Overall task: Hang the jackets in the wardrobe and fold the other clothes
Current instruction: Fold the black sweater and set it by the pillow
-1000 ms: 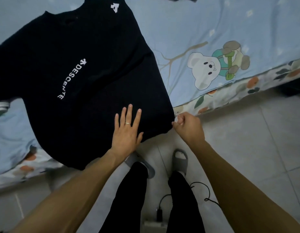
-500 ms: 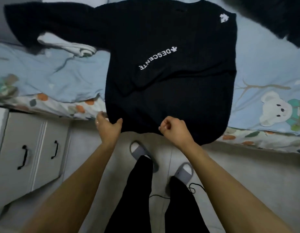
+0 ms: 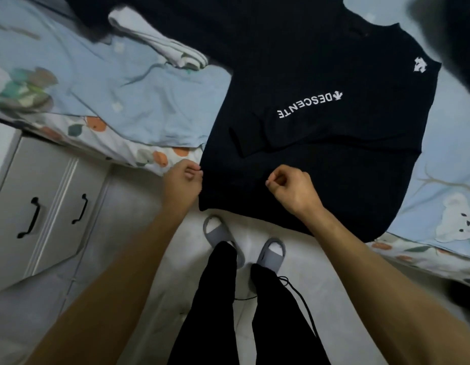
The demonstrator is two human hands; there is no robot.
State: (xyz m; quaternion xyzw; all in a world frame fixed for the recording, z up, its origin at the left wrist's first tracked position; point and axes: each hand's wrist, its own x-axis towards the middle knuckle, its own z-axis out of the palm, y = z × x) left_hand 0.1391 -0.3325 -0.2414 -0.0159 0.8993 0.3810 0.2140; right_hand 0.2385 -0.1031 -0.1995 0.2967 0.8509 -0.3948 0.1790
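Head cam view: black sweater (image 3: 320, 154) lies flat on the bed (image 3: 154, 101), hem hanging over the near edge, white lettering across one folded-in sleeve. Left hand (image 3: 182, 185) pinches the hem's left corner; right hand (image 3: 291, 188) is curled at the hem, looks like a pinch too. Looks like the folding step, so next probably lift the hem toward the collar. Grey cabinet (image 3: 44, 206) sits left.

Home bedroom, bed (image 3: 154, 106), bedside cabinet (image 3: 44, 206)
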